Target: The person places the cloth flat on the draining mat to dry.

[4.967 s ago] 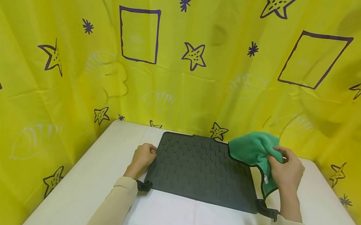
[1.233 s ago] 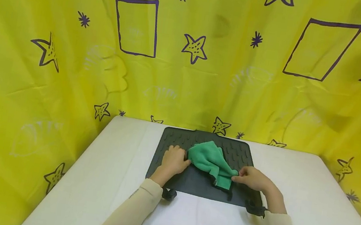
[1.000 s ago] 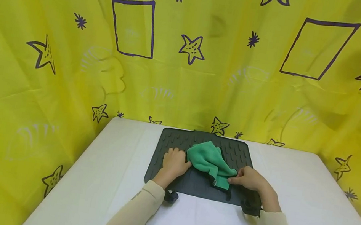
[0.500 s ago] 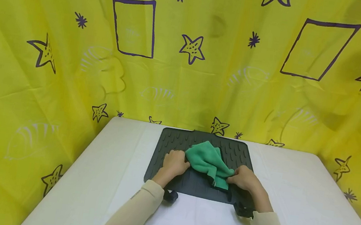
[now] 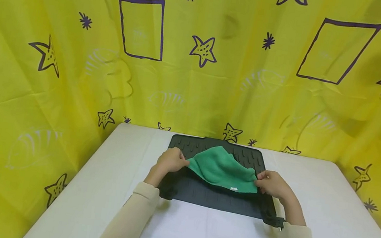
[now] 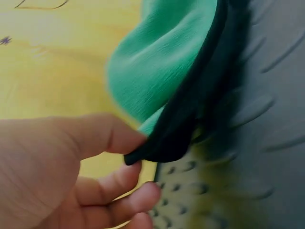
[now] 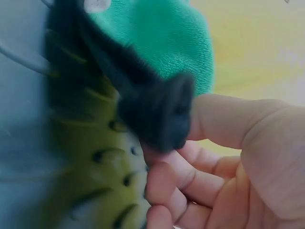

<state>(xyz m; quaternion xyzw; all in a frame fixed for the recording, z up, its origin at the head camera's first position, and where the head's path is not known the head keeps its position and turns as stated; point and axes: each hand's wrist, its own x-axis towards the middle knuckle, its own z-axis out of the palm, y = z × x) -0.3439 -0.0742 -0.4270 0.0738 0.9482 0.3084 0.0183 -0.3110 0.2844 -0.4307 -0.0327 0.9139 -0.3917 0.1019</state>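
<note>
A green cloth (image 5: 221,168) with a dark edging and a small white tag stretches between my two hands, just over a dark ridged mat (image 5: 208,199). My left hand (image 5: 171,160) pinches its left corner between thumb and forefinger; in the left wrist view the cloth (image 6: 157,62) hangs from that pinch, its dark border uppermost at the fingertips. At the other side my right hand (image 5: 274,184) pinches the right corner. The right wrist view has the bunched dark corner between thumb and fingers, with the green cloth (image 7: 167,38) behind it. Part of the mat is hidden under the cloth.
The mat lies on a white table (image 5: 126,159), near its far edge. Behind and at both sides hangs a yellow curtain (image 5: 173,84) printed with stars and rectangles. Dark straps circle both wrists, and the right strap (image 5: 274,221) overlaps the mat's front corner.
Five seconds ago the right hand alone held the cloth, at the mat's right. It then lay crumpled on the mat between both hands. Now the hands have moved apart, lifting and spreading its near edge.
</note>
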